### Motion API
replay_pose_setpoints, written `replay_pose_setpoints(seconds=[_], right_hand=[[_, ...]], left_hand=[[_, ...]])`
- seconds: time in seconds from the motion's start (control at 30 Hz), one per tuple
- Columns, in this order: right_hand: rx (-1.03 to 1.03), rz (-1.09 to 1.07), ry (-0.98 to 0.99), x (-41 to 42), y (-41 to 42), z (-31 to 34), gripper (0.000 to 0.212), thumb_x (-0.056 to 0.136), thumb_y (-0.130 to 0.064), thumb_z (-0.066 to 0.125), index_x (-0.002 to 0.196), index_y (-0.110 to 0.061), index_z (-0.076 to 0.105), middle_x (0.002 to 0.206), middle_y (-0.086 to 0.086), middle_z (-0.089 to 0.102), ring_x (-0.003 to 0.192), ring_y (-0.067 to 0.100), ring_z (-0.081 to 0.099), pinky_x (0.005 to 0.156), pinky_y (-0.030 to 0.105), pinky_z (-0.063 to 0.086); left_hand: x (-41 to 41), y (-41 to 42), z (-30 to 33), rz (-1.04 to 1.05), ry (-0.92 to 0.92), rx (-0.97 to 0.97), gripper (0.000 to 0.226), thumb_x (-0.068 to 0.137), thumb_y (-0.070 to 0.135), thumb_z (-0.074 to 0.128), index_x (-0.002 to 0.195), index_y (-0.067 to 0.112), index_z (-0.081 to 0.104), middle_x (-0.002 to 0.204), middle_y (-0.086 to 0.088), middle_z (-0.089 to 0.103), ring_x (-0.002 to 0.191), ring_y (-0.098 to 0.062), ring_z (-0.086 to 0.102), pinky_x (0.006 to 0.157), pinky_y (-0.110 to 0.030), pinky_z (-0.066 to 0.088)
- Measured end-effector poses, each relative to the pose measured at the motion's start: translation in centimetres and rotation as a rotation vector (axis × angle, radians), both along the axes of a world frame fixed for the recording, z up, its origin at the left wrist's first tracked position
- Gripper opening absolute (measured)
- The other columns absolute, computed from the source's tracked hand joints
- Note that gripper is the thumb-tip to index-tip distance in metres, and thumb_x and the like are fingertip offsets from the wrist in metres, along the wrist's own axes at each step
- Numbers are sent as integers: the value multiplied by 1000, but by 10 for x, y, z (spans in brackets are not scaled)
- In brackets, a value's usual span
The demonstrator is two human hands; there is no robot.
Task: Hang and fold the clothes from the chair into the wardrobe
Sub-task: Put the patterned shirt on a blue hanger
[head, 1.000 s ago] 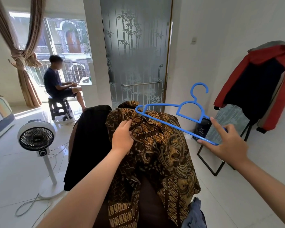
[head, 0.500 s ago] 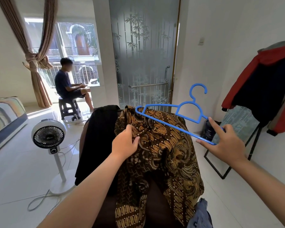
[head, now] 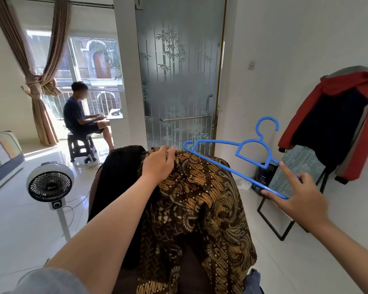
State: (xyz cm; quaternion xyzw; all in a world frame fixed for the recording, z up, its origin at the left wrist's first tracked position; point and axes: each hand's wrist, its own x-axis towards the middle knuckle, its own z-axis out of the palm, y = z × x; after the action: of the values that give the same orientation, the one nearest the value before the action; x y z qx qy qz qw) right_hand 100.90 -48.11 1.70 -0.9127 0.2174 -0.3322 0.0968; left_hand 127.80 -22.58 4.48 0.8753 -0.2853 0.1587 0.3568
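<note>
while the chair [head: 119, 209] fills the lower centre of the frame, draped: batik shirt [head: 202, 200], centre, over the chair back beside a black garment [head: 117, 172]. blue hanger [head: 238, 158], centre right, one tip just over the shirt's top edge. left hand [head: 157, 166], fingers curled, gripping the shirt's top edge. right hand [head: 300, 200], pinching the hanger's lower bar, forefinger extended. advice: lift the collar open, slide the near hanger tip into one shoulder first; keep cloth taut.
</note>
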Motion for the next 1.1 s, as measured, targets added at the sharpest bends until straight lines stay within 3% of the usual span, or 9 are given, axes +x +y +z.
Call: replay_pose_setpoints(seconds=[0.1, 0.23, 0.4, 0.57, 0.73, 0.83, 0.9, 1.0, 1.1], right_hand=[[-8, -2, 2, -2, -4, -3, 94, 66, -80, 46, 140, -22, 48, 79, 0, 34, 52, 14, 33, 44, 14, 21], [-53, 14, -9, 5, 1, -7, 91, 67, -77, 48, 138, -20, 50, 78, -2, 32, 52, 11, 27, 47, 10, 10], [-70, 41, 10, 12, 4, -10, 90, 68, -78, 46, 137, -20, 51, 81, -3, 30, 55, 10, 26, 46, 10, 10], [-75, 35, -9, 14, 3, -10, 90, 68, -77, 46, 136, -18, 52, 81, -3, 30, 55, 9, 26, 47, 9, 8], [-76, 41, -4, 15, 2, -9, 91, 68, -78, 47, 136, -18, 52, 80, -2, 31, 55, 9, 27, 47, 9, 9], [-70, 52, 22, 13, 4, -7, 93, 68, -81, 44, 137, -19, 51, 81, -2, 32, 54, 10, 30, 45, 10, 12], [-53, 60, 38, 13, 7, -6, 95, 68, -83, 41, 138, -21, 50, 81, -1, 33, 53, 12, 32, 42, 12, 16], [-63, 57, 41, 12, 11, -3, 95, 68, -85, 39, 139, -22, 50, 81, -1, 34, 53, 13, 34, 40, 14, 20], [-100, 46, 34, 7, 14, 1, 93, 67, -82, 43, 138, -22, 50, 80, -1, 34, 53, 13, 33, 42, 12, 12]], left_hand=[[-2, -4, -6, 79, -26, -12, 47, 97, 46, 30, 103, 12, 61, 101, -7, 64, 94, -27, 60, 76, -35, 46], [6, -10, -6, 176, -20, 14, 42, 92, 47, 47, 110, 12, 62, 114, -12, 57, 97, -28, 58, 73, -29, 40], [15, -11, -7, 198, -10, 46, 44, 78, 43, 69, 109, 12, 61, 110, -9, 58, 99, -24, 55, 77, -30, 43], [11, -19, -5, 229, -42, 106, 51, 69, 55, 71, 95, 13, 58, 95, -5, 58, 86, -20, 54, 65, -28, 41], [13, -15, -4, 195, 20, 89, 39, 76, 35, 73, 104, 13, 59, 103, -7, 62, 96, -23, 57, 72, -28, 41], [12, -8, -5, 147, 50, 51, 32, 77, 17, 70, 107, 12, 61, 109, -7, 62, 103, -25, 55, 86, -33, 47], [10, -5, -7, 107, 86, 8, 34, 75, 7, 65, 109, 13, 61, 115, -9, 58, 108, -25, 52, 94, -31, 43], [5, -4, -6, 26, 138, -12, 41, 73, 3, 62, 112, 16, 61, 116, -11, 55, 109, -24, 48, 92, -24, 35], [0, 2, -5, -42, 202, -17, 52, 69, 4, 64, 119, 16, 61, 113, -10, 59, 111, -23, 49, 90, -25, 37]])
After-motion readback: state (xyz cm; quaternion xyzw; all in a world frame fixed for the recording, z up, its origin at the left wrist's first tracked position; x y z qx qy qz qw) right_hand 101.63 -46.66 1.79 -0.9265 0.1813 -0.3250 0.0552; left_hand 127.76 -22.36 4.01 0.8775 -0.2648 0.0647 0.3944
